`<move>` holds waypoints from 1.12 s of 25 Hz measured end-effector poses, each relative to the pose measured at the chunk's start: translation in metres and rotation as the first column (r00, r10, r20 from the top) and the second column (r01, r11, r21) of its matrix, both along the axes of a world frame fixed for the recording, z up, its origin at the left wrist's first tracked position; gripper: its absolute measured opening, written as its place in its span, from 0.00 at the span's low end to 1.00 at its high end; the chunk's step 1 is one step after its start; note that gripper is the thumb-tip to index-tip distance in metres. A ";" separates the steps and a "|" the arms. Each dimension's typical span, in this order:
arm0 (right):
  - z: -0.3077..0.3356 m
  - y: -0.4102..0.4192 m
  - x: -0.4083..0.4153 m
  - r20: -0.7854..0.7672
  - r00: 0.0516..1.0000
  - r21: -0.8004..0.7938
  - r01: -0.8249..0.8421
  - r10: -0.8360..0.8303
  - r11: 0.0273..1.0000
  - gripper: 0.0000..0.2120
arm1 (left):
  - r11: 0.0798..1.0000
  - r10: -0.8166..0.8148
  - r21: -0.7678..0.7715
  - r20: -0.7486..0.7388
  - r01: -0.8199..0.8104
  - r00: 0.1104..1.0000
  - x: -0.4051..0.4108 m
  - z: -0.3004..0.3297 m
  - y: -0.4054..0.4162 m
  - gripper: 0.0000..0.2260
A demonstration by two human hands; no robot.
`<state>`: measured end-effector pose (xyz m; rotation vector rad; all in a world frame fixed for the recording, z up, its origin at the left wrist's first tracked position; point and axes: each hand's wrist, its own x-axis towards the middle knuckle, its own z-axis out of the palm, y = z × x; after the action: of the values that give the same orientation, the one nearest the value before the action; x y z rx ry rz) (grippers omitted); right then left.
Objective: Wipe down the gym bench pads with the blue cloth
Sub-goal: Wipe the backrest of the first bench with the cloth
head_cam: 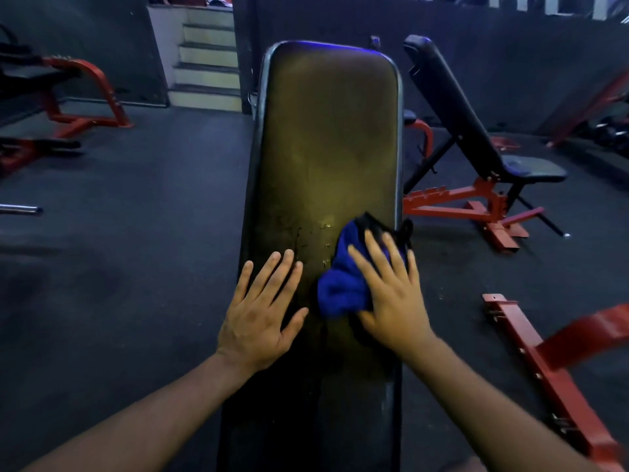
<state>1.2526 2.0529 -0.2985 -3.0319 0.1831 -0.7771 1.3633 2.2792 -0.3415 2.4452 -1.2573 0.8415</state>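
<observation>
A long dark bench pad runs away from the viewer down the middle of the view, its surface lit a dull yellow-green and its far end rounded. The left hand lies flat on the near left part of the pad, fingers straight and slightly spread, holding nothing. The right hand rests palm down on the blue cloth, its fingers straight and fanned over the bunched fabric, pressing it against the right side of the pad. The cloth sits just beside the left hand's thumb, and a darker part of it sticks out past the fingertips toward the pad's right edge. A few small wet spots or scuffs mark the pad just ahead of the two hands. To the right, well apart, stands an inclined bench with a black pad on a red frame. A red metal frame lies on the dark floor at the near right, and pale stairs rise at the back left.
</observation>
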 end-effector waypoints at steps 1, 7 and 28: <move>-0.016 0.007 -0.019 -0.018 0.999 -0.019 -0.032 0.032 0.999 0.42 | 1.000 0.001 -0.003 0.007 -0.001 1.000 0.000 0.000 -0.001 0.29; 0.001 -0.014 -0.005 -0.029 0.997 -0.016 -0.072 0.072 0.997 0.45 | 1.000 -0.001 -0.026 -0.003 0.001 1.000 -0.001 -0.002 -0.001 0.29; 0.058 -0.019 -0.024 -0.084 0.982 0.175 -0.150 0.167 0.973 0.44 | 0.980 0.097 -0.127 -0.352 -0.150 0.931 -0.094 -0.046 0.050 0.30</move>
<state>1.2288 2.0338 -0.2404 -2.8825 0.0047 -0.5703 1.2692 2.3292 -0.3873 2.4309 -0.8875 0.4852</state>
